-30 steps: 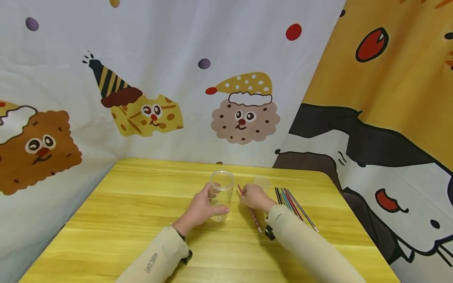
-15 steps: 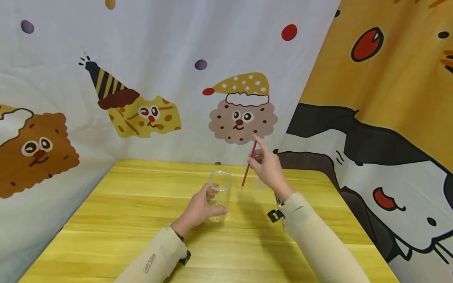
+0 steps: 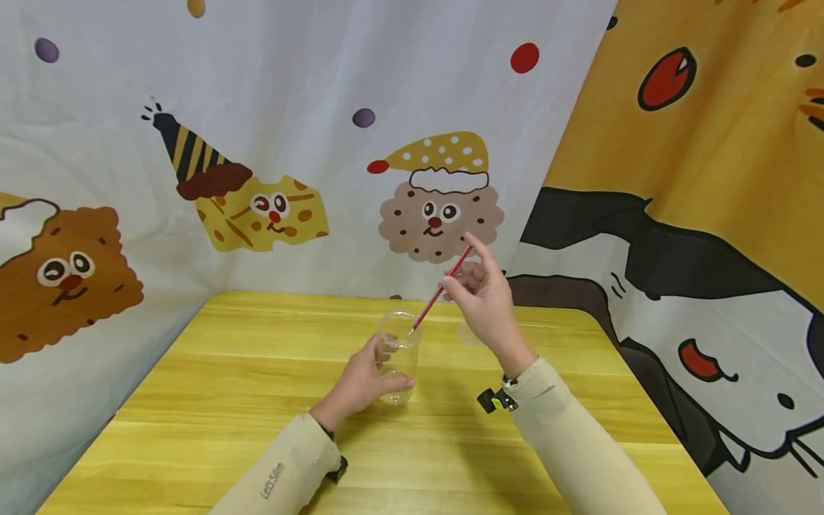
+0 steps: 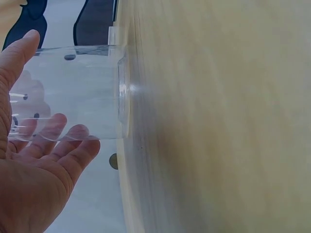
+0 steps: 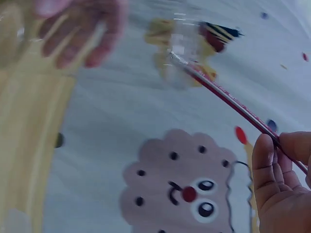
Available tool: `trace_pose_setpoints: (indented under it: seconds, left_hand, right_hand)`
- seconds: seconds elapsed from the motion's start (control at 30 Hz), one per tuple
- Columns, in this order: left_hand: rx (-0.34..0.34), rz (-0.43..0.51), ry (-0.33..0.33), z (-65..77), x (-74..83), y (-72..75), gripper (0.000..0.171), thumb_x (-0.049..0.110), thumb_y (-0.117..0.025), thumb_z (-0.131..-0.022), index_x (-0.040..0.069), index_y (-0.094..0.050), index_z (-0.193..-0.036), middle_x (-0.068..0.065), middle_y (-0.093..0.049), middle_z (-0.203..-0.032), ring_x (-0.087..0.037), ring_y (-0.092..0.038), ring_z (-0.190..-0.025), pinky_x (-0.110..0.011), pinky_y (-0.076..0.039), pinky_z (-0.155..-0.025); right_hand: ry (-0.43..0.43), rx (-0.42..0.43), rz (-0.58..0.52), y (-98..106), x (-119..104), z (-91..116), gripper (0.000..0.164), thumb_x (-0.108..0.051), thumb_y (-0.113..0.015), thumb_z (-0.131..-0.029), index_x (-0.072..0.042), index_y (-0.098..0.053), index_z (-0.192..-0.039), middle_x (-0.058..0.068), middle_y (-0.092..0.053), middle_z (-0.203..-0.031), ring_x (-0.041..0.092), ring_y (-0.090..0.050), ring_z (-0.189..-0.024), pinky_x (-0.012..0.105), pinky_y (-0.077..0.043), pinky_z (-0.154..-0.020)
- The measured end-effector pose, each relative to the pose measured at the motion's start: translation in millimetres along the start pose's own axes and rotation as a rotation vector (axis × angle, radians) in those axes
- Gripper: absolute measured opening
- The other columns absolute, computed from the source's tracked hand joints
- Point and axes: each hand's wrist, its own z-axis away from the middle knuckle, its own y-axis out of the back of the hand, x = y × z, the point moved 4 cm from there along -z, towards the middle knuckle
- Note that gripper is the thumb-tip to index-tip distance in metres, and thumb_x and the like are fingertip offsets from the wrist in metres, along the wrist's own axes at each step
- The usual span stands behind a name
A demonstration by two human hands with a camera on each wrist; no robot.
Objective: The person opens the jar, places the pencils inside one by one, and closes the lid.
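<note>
My left hand (image 3: 360, 378) grips a clear plastic cup (image 3: 404, 361) standing upright on the table. In the left wrist view, thumb and fingers lie along both sides of the cup (image 4: 80, 92). Above and right of it, my right hand (image 3: 492, 315) pinches a slim red pencil (image 3: 441, 288) near its upper end, the index finger stretched along to the top. The pencil slants down to the left, its pale lower end at the cup's mouth. In the right wrist view the pencil (image 5: 231, 101) shows silver-striped sides and a silvery end; the cup there is blurred.
A translucent round lid (image 3: 470, 335) lies on the yellow wooden table (image 3: 257, 365), partly behind my right hand. A cartoon-printed curtain (image 3: 290, 93) hangs behind the table. The right forearm (image 3: 573, 429) covers part of the table's right side.
My right hand has picked the red pencil up off the table, raised it and tilted it leftward to the cup's mouth. The left hand and cup have stayed in place.
</note>
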Motion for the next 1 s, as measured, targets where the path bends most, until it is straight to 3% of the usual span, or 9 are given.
trace_pose_setpoints:
  seconds: [0.13, 0.33, 0.67, 1.0]
  left_hand:
    - [0.004, -0.025, 0.001, -1.0, -0.6, -0.1, 0.081, 0.033, -0.096, -0.082, 0.021, -0.051, -0.147, -0.016, -0.062, -0.149, -0.044, -0.058, -0.139, -0.061, -0.052, -0.112]
    - [0.003, -0.017, -0.009, -1.3, 0.3, 0.0, 0.080, 0.034, -0.096, -0.082, 0.020, -0.051, -0.147, -0.015, -0.062, -0.148, -0.044, -0.059, -0.139, -0.060, -0.052, -0.112]
    - [0.010, -0.024, -0.030, -1.2, -1.3, -0.4, 0.079, 0.035, -0.096, -0.082, 0.020, -0.051, -0.145, -0.012, -0.064, -0.145, -0.046, -0.059, -0.137, -0.060, -0.053, -0.112]
    - [0.011, -0.016, -0.037, -0.9, -0.5, -0.9, 0.076, 0.028, -0.095, -0.084, 0.019, -0.051, -0.145, -0.016, -0.063, -0.145, -0.047, -0.059, -0.138, -0.062, -0.052, -0.112]
  right_hand:
    - [-0.007, -0.079, 0.068, -15, 12, 9, 0.081, -0.006, -0.075, -0.100, -0.035, -0.035, -0.165, 0.015, -0.074, -0.112, 0.031, -0.077, -0.092, 0.024, -0.064, -0.079]
    - [0.039, -0.148, 0.138, -32, 19, 18, 0.078, -0.005, -0.073, -0.101, -0.028, -0.036, -0.166, 0.018, -0.074, -0.112, 0.027, -0.076, -0.090, 0.022, -0.060, -0.073]
    - [0.003, -0.172, 0.199, -40, 26, 25, 0.079, -0.005, -0.073, -0.101, -0.028, -0.034, -0.166, 0.009, -0.074, -0.108, 0.018, -0.073, -0.088, 0.024, -0.059, -0.075]
    - [0.032, -0.169, 0.275, -43, 28, 29, 0.077, -0.008, -0.074, -0.102, -0.025, -0.035, -0.166, 0.003, -0.076, -0.107, 0.013, -0.071, -0.085, 0.026, -0.060, -0.077]
